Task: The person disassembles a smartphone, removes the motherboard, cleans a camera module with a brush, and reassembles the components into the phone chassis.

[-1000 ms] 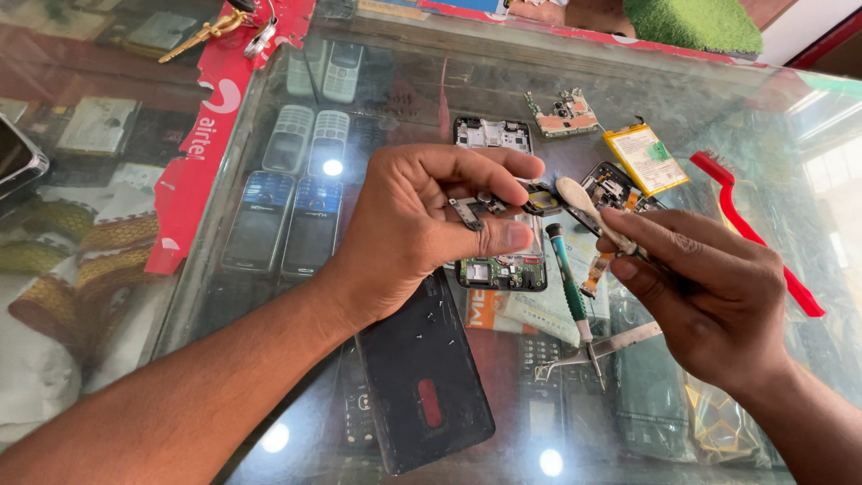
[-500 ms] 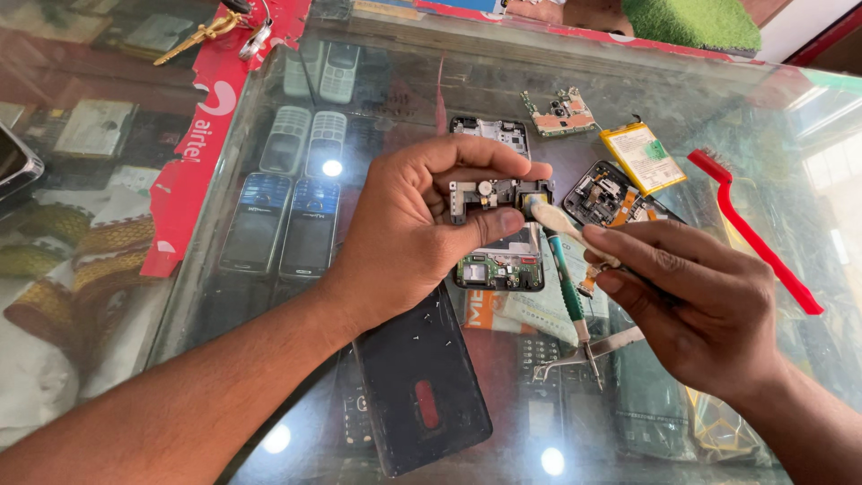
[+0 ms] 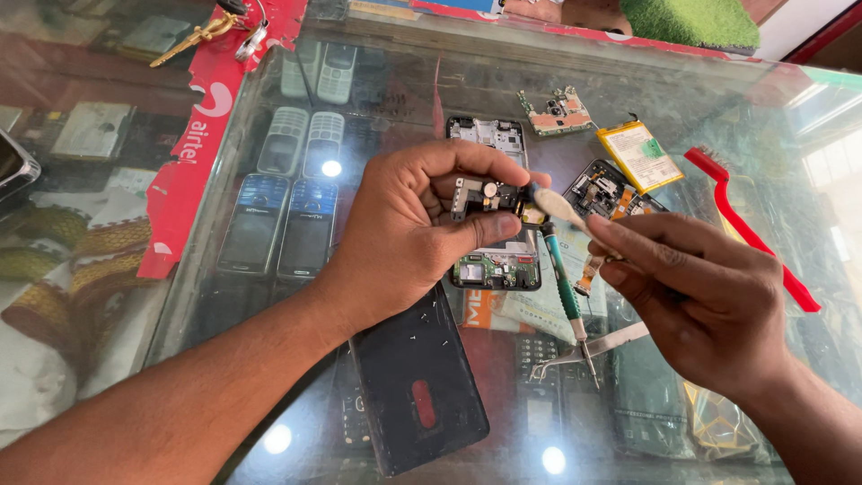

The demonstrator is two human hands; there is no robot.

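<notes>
The small board [image 3: 485, 195], a dark flat strip with metal parts, lies with its long axis level, left to right, clamped in the left hand's [image 3: 409, 229] grip between thumb and fingers above the glass table [image 3: 395, 81]. The right hand [image 3: 709, 301] grips a brush [image 3: 555, 205], its pale tip touching the board's right end. Below lie an opened phone [image 3: 496, 268], a green screwdriver [image 3: 566, 296], steel tweezers [image 3: 588, 348] and a matte black back cover [image 3: 417, 386].

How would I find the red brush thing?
Look at the glass counter and go to its right side, past the right hand. The red brush lies slanted there, beside the yellow battery. It is the only long, thin, bright red tool.
</notes>
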